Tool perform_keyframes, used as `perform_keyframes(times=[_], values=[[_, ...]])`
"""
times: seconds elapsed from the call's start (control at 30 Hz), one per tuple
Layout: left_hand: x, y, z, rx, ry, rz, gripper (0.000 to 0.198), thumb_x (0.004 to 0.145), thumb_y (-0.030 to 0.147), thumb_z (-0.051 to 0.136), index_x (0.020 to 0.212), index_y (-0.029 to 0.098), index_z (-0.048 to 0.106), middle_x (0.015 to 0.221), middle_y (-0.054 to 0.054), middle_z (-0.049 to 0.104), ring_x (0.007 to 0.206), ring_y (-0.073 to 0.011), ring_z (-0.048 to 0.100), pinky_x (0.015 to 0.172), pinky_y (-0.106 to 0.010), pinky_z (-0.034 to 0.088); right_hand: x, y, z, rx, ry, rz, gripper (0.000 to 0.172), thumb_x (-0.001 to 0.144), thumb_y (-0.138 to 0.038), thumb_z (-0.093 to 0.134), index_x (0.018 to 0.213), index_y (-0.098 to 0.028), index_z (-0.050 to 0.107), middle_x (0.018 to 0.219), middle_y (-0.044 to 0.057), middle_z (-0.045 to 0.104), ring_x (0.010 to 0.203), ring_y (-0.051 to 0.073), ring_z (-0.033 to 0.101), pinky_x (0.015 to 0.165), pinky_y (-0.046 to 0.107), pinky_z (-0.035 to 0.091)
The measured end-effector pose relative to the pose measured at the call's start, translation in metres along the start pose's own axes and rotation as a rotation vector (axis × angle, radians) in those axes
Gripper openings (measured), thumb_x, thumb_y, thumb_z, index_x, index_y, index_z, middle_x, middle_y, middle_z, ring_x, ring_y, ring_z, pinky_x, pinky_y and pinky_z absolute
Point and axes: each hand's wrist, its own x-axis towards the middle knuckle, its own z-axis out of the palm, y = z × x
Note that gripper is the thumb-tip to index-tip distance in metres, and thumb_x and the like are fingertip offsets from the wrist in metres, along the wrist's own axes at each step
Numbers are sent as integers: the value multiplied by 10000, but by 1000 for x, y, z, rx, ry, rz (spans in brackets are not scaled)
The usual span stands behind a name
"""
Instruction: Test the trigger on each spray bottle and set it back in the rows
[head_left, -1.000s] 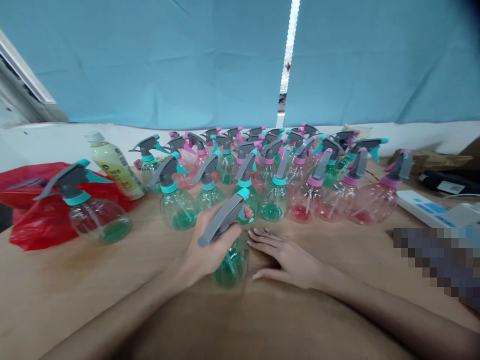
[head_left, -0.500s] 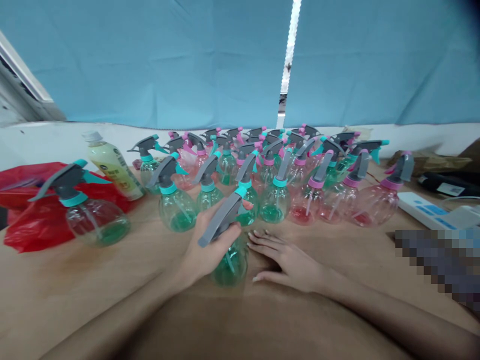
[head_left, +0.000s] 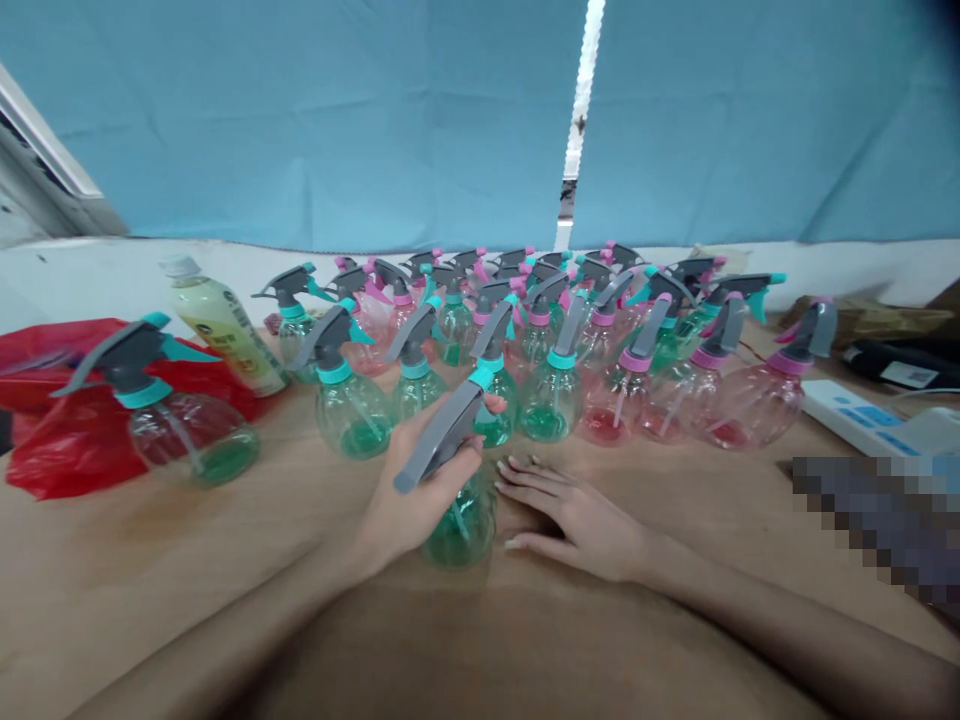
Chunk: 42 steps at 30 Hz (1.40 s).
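My left hand (head_left: 420, 490) is wrapped around the neck of a green spray bottle (head_left: 459, 530) that stands upright in front of me. Its grey trigger head points away, with a turquoise nozzle at the far end, and my fingers partly hide the neck. Beside it on the right, my right hand (head_left: 577, 515) lies flat on the table, fingers stretched out and holding nothing. Just beyond both hands stand rows of similar spray bottles, among them a green one (head_left: 546, 410) with a turquoise collar and a pink one (head_left: 611, 410) with a pink collar.
On the left are another green spray bottle (head_left: 195, 435), a red plastic bag (head_left: 67, 460) and a leaning drink bottle (head_left: 229, 330). A white device with blue markings (head_left: 855, 415) and a black object (head_left: 907, 365) lie at right. A blue cloth (head_left: 360, 130) hangs behind.
The view has shifted very slightly. Both hands and the held spray bottle stay practically where they were.
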Motion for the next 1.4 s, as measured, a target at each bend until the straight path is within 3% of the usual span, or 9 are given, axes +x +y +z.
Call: perform_keyframes(times=[0.17, 0.33, 0.67, 0.93, 1.17, 1.4], values=[[0, -1, 0, -27, -6, 3, 368, 810, 180, 511, 1153, 283, 597, 957, 1, 664, 771, -152, 598, 751, -290, 498, 0, -1, 0, 2, 21, -2, 625, 912, -548, 427, 1412, -176, 383, 1462, 77, 390, 1378, 225, 302, 1134, 448, 270], [-1, -4, 0, -28, -12, -7, 375, 819, 183, 515, 1175, 273, 589, 843, 1, 655, 749, -161, 603, 726, -296, 500, 0, 0, 0, 20, 36, -9, 593, 919, -517, 440, 1410, -187, 390, 1454, 80, 404, 1371, 229, 317, 1132, 456, 271], [0, 0, 0, -39, -22, 10, 353, 841, 196, 511, 1180, 266, 581, 964, -4, 655, 745, -138, 570, 720, -273, 486, -1, -1, 0, 2, 46, -10, 575, 923, -496, 446, 1404, -185, 399, 1440, 84, 429, 1364, 224, 331, 1129, 452, 282], [0, -1, 0, -31, -22, 0, 365, 828, 172, 503, 1172, 265, 581, 847, 9, 637, 711, -144, 568, 745, -293, 484, 0, 0, 0, -29, 29, -8, 585, 929, -507, 421, 1402, -162, 404, 1453, 86, 407, 1370, 215, 320, 1137, 423, 272], [0, -7, 1, -4, 4, 17, 369, 813, 153, 508, 1155, 264, 588, 890, 7, 657, 712, -140, 584, 706, -273, 490, 0, 0, 1, -11, 39, -12, 584, 925, -505, 432, 1403, -171, 402, 1451, 88, 412, 1367, 220, 325, 1135, 432, 270], [0, 5, -1, 44, -8, 18, 335, 836, 197, 498, 1152, 251, 592, 899, -8, 661, 687, -142, 591, 620, -264, 463, 0, 0, 1, 21, 62, -21, 561, 924, -495, 443, 1399, -198, 411, 1445, 84, 422, 1358, 227, 342, 1127, 453, 283]])
